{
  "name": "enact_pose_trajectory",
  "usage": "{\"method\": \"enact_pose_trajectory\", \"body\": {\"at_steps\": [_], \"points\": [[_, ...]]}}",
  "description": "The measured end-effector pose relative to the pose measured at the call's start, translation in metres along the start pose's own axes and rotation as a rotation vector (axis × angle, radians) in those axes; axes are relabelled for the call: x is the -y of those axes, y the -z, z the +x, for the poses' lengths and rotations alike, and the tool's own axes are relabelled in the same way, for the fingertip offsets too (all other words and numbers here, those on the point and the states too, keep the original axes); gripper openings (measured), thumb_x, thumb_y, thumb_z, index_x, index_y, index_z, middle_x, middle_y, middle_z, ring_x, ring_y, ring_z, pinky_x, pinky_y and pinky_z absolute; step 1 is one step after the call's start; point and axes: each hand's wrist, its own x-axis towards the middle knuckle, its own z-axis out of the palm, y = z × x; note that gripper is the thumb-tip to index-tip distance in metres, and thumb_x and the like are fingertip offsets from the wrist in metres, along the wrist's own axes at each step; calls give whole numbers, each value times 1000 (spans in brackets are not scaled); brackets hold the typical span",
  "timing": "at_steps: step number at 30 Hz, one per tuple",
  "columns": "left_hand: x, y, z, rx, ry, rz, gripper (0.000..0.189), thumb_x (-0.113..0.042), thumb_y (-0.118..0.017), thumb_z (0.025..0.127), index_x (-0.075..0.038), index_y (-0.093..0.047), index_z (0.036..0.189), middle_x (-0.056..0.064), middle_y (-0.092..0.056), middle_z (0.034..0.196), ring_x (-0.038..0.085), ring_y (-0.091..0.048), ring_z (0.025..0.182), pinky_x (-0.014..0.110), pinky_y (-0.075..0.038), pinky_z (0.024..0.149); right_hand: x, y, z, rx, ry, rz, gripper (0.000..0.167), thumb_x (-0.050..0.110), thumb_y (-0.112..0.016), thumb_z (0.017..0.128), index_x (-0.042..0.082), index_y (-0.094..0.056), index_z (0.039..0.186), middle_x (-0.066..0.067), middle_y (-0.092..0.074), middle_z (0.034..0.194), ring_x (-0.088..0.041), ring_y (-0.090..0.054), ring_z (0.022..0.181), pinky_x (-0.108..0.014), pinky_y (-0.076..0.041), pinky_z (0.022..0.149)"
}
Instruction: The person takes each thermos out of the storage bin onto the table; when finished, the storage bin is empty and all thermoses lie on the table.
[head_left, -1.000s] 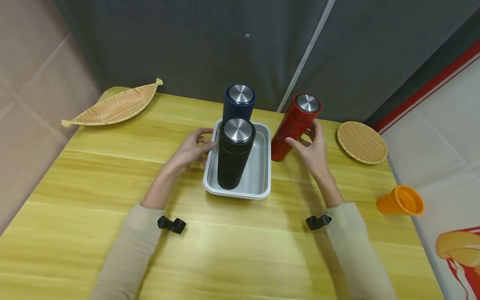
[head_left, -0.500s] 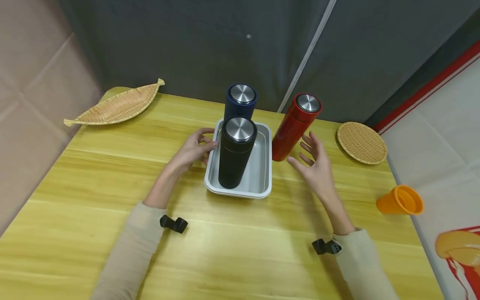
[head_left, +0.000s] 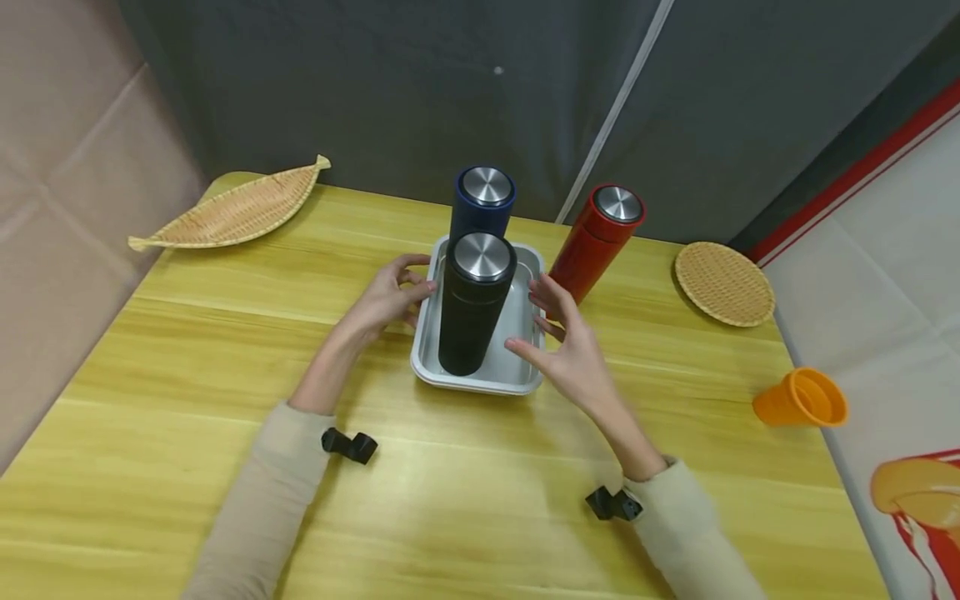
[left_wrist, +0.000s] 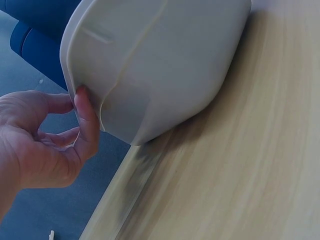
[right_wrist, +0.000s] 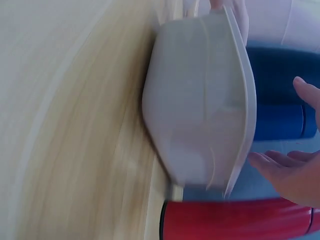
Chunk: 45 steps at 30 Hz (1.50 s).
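Note:
A light grey rectangular tray [head_left: 480, 384] stands on the table with a black thermos [head_left: 468, 325] and a dark blue thermos [head_left: 478, 218] upright in it, the black one nearer. My left hand [head_left: 386, 298] pinches the tray's left rim between thumb and fingers, as the left wrist view also shows [left_wrist: 50, 135]. Over the tray's right rim hovers my right hand [head_left: 573, 358], fingers spread and holding nothing, the thumb pointing towards the black thermos. A red thermos [head_left: 592, 254] stands on the table just right of the tray, behind that hand.
At the back left lies a leaf-shaped woven basket [head_left: 240, 212]. To the right are a round woven mat [head_left: 723, 283] and an orange cup [head_left: 783, 402] near the table's edge. A dark curtain [head_left: 337, 92] hangs behind the table [head_left: 450, 500].
My right hand has let go of the red thermos, drawn back, then moved left over the tray's right rim. The red thermos stays standing; my left hand keeps its place at the tray.

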Motion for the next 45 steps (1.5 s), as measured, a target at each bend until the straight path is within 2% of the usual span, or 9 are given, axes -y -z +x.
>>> {"method": "enact_pose_trajectory", "body": {"at_steps": [2, 10, 16, 20, 28, 35, 39, 45], "points": [[0, 0, 0, 1, 0, 3, 54, -8, -59, 96, -5, -35, 145, 17, -51, 106, 21, -56, 75, 31, -57, 48, 1, -6, 3, 19, 0, 20, 83, -7, -76, 78, -6, -29, 145, -24, -42, 143, -35, -44, 129, -49, -42, 104], [-1, 0, 0, 7, -4, -5, 54, -9, -59, 96, -6, -35, 145, 17, -51, 106, 20, -57, 74, 29, -56, 48, -27, -28, 18, 56, 2, 79, 89, 5, -83, 76, 6, -31, 148, -12, -44, 143, -26, -45, 128, -42, -43, 104], [-1, -2, 0, 0, -15, 2, 53, -9, -60, 96, -5, -37, 144, 17, -51, 106, 19, -57, 73, 30, -56, 48, -30, -37, 23, 72, 13, 53, 84, 12, -84, 76, 12, -35, 144, -8, -48, 137, -23, -48, 124, -43, -46, 101], [-1, -3, 0, -2, -23, 7, 53, -9, -61, 95, -5, -38, 143, 18, -51, 107, 20, -57, 73, 31, -56, 48, -32, -42, 24, 58, 20, 37, 81, 13, -84, 76, 11, -37, 142, -8, -50, 133, -22, -51, 120, -43, -48, 99], [2, -1, 0, -4, -20, -2, 53, -9, -61, 95, -5, -38, 143, 18, -52, 106, 20, -57, 71, 30, -56, 47, -34, -45, 25, 35, 80, 49, 76, 10, -84, 75, 8, -42, 138, -9, -53, 129, -22, -54, 115, -40, -52, 94], [4, 1, -1, -5, -21, -43, 54, -8, -62, 95, -5, -39, 143, 16, -52, 103, 19, -59, 70, 29, -55, 45, -26, -46, 26, 41, 41, 99, 75, 6, -85, 73, 4, -45, 137, -13, -55, 128, -26, -55, 115, -39, -51, 94], [4, 1, 0, 3, -21, -36, 54, -9, -62, 95, -5, -38, 143, 17, -52, 104, 19, -59, 71, 29, -56, 46, -24, -44, 26, 35, 38, 112, 76, 4, -84, 73, 4, -45, 138, -14, -54, 129, -27, -54, 116, -40, -51, 95], [4, 1, 3, 1, 0, -12, 54, -10, -62, 95, -7, -39, 144, 17, -52, 105, 20, -59, 73, 29, -56, 47, -19, -35, 29, -1, 103, 102, 69, 6, -85, 72, 5, -50, 132, -10, -58, 124, -23, -58, 110, -36, -54, 89]]}}
